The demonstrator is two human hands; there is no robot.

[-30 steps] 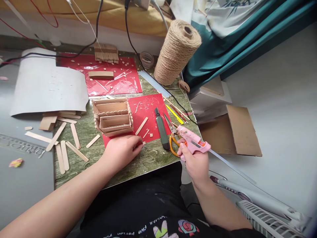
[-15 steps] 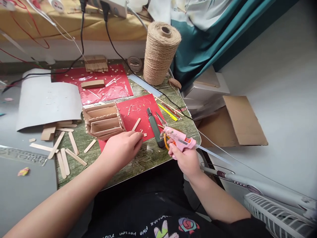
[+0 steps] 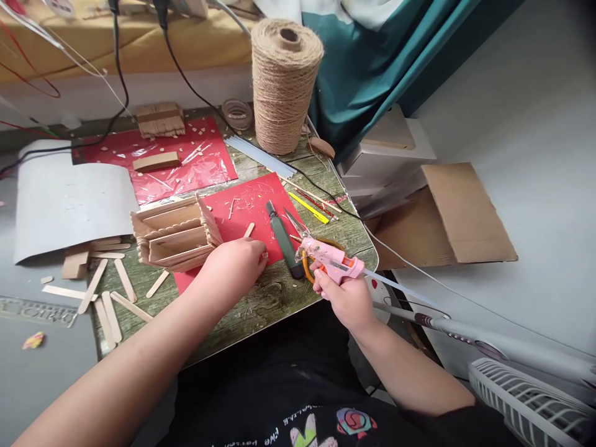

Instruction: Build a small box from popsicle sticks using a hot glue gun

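My right hand [image 3: 343, 297] grips a pink hot glue gun [image 3: 329, 256] at the table's near right edge, nozzle pointing left. My left hand [image 3: 235, 264] rests on the red sheet [image 3: 261, 205], its fingertips pinched on a small wood piece [image 3: 264, 254]. A box built of wooden craft sticks [image 3: 174, 233] stands just left of that hand. A loose craft stick [image 3: 249, 230] pokes out beyond my left hand's knuckles.
A green utility knife [image 3: 279, 239] and orange-handled scissors [image 3: 302, 239] lie between my hands. Loose craft sticks [image 3: 109, 292] are scattered at left. A twine spool [image 3: 284, 87], tape roll [image 3: 236, 113], red film [image 3: 162, 158], white paper [image 3: 69, 202] and cardboard boxes [image 3: 447, 214] surround the table.
The view shifted, so everything slid left. My left hand edged forward over the red sheet toward the loose stick. The glue gun drew closer to the scissors and knife.
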